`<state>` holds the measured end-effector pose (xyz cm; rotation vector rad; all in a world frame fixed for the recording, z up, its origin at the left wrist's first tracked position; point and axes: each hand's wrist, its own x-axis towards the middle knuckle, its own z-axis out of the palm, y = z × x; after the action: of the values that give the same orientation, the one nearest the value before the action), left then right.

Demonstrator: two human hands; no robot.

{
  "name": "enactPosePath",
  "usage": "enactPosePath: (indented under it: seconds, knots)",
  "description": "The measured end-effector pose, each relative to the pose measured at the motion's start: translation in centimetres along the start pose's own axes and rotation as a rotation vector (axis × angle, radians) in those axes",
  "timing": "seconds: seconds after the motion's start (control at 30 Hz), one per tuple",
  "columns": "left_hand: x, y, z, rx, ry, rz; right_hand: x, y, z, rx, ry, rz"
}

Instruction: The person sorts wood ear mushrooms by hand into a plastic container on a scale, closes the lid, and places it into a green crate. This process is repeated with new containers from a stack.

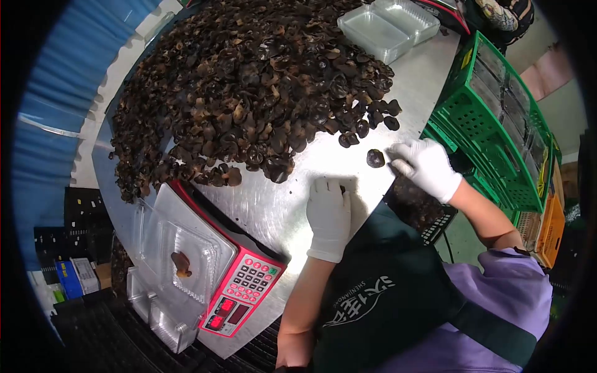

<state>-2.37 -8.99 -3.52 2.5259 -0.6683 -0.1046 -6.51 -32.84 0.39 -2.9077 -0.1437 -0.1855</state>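
A large heap of dark brown, disc-like pieces [249, 93] covers much of the metal table [261, 208]. My left hand [329, 217], in a white glove, is low over the table near its edge. Its fingers are pressed together and curled, with a bit of something dark at the fingertips. To the right, my right hand [428, 169], also gloved, has its thumb and fingers slightly apart, beside a single dark piece [375, 158] that it does not seem to hold. A clear tray [208, 248] holding one brown piece [181, 264] rests on a red and white scale [249, 280].
Clear plastic trays [376, 31] stand at the table's far end. Green crates [491, 124] are stacked on the right, near a black basket [438, 225] of dark pieces. Part of another person [507, 18] shows at the top right. A blue curtain [62, 93] hangs on the left.
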Motion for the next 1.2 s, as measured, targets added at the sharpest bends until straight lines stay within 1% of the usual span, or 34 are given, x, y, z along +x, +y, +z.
enactPosePath:
  seconds: [0.03, 0.07, 0.13, 0.17, 0.2, 0.27, 0.3, 0.33, 0.37, 0.4, 0.43, 0.47, 0.5, 0.53, 0.57, 0.6, 0.63, 0.67, 0.7, 0.73, 0.77, 0.8, 0.87, 0.9, 0.93, 1.0, 1.03, 1.07, 1.1, 1.13, 1.17, 1.2]
  knots:
    - [0.2, -0.6, 0.3, -0.047, 0.102, 0.055, 0.8, -1.2, 0.2, 0.000, 0.031, -0.025]
    - [-0.1, -0.9, 0.2, -0.040, 0.099, 0.053, 1.6, -1.8, 1.1, 0.026, 0.050, -0.027]
    - [-0.6, -1.1, -1.1, -0.494, 0.095, -0.161, 2.8, -2.0, 3.5, 0.103, -0.030, -0.021]
    - [-1.0, -1.4, -1.8, -0.550, 0.104, -0.241, 3.4, -1.7, 4.1, 0.272, -0.058, -0.014]
    - [-1.2, -1.6, -2.4, -0.541, 0.115, -0.245, 3.8, -1.7, 4.4, 0.298, 0.003, -0.113]
    - [-1.5, -2.0, -3.7, -1.503, 0.187, -0.491, 4.9, -1.9, 4.4, 0.606, -0.136, -0.080]
    - [-0.9, -1.8, -4.9, -1.586, 0.226, -0.594, 5.6, -2.1, 3.9, 0.960, -0.306, 0.102]
    - [-0.5, -2.7, -5.1, -1.582, 0.237, -0.591, 6.5, -2.4, 3.3, 1.304, -0.481, 0.292]
    - [-0.1, -4.1, -4.9, -1.579, 0.285, -0.582, 7.0, -2.9, 2.4, 1.507, -0.431, 0.277]
    - [0.4, -4.8, -4.7, -1.576, 0.331, -0.574, 7.8, -3.1, 2.6, 1.656, -0.405, 0.201]
    - [1.1, -4.9, -4.3, -1.544, 0.410, -0.468, 8.5, -3.5, 2.6, 1.741, -0.411, 0.192]
    - [1.7, -5.2, -4.2, -1.002, 0.464, -0.464, 9.3, -4.1, 2.5, 1.824, -0.414, 0.187]
    - [2.5, -4.6, -4.6, -0.655, 0.456, -0.443, 9.9, -4.1, 3.1, 1.796, -0.486, 0.199]
    - [3.1, -4.1, -4.8, -0.309, 0.441, -0.414, 10.9, -4.6, 3.7, 1.836, -0.501, 0.197]
    - [3.5, -4.3, -4.3, -0.034, 0.476, -0.284, 11.4, -5.3, 3.7, 1.727, -0.468, 0.246]
    - [3.6, -5.1, -3.9, 0.137, 0.437, -0.215, 11.8, -6.0, 3.6, 1.620, -0.437, 0.293]
    - [3.7, -5.6, -3.5, 0.167, 0.422, -0.241, 12.2, -6.3, 4.8, 1.571, -0.392, 0.284]
    - [3.8, -6.1, -3.1, 0.198, 0.410, -0.265, 12.4, -6.7, 5.1, 1.575, -0.394, 0.277]
    - [3.8, -5.9, -3.7, 0.204, 0.416, -0.264, 12.5, -7.2, 5.2, 1.232, -0.275, 0.164]
    - [3.3, -5.4, -4.5, -0.062, 0.446, -0.335, 12.4, -7.5, 5.6, 0.889, -0.160, 0.061]
    - [2.8, -5.2, -5.0, -0.331, 0.468, -0.405, 12.3, -7.7, 6.8, 0.724, -0.071, -0.061]
    - [2.4, -5.6, -5.1, -0.441, 0.524, -0.349, 12.2, -7.9, 7.7, 0.699, -0.006, -0.208]
    - [1.2, -6.2, -5.9, -0.808, 0.478, -0.485, 11.6, -8.3, 9.2, 0.682, 0.010, -0.270]
    - [1.0, -5.7, -6.2, -0.921, 0.595, -0.514, 11.3, -8.8, 9.4, 0.686, 0.012, -0.272]
    - [0.4, -6.0, -6.8, -1.041, 0.579, -0.530, 11.0, -9.3, 9.6, 0.698, -0.002, -0.277]
    - [-0.1, -5.9, -7.4, -1.212, 0.631, -0.461, 10.5, -10.7, 10.2, 0.712, -0.016, -0.285]
    - [-0.5, -6.3, -7.3, -1.372, 0.630, -0.409, 10.7, -11.8, 10.7, 0.549, 0.121, -0.453]
    - [-0.6, -6.5, -7.2, -1.370, 0.631, -0.407, 10.7, -12.4, 11.0, 0.379, 0.256, -0.616]
    - [-0.5, -6.4, -7.4, -1.555, 0.629, -0.428, 10.5, -12.4, 11.1, 0.339, 0.167, -0.696]
    - [-0.6, -6.4, -7.6, -1.738, 0.625, -0.446, 10.2, -12.0, 10.9, 0.341, 0.171, -0.701]
    - [-1.1, -9.7, -5.4, -1.864, 0.610, -0.340, 9.6, -11.3, 10.3, 0.269, 0.186, -0.775]
    - [-1.0, -9.1, -5.7, -1.988, 0.602, -0.373, 8.9, -10.3, 9.4, 0.194, 0.201, -0.848]
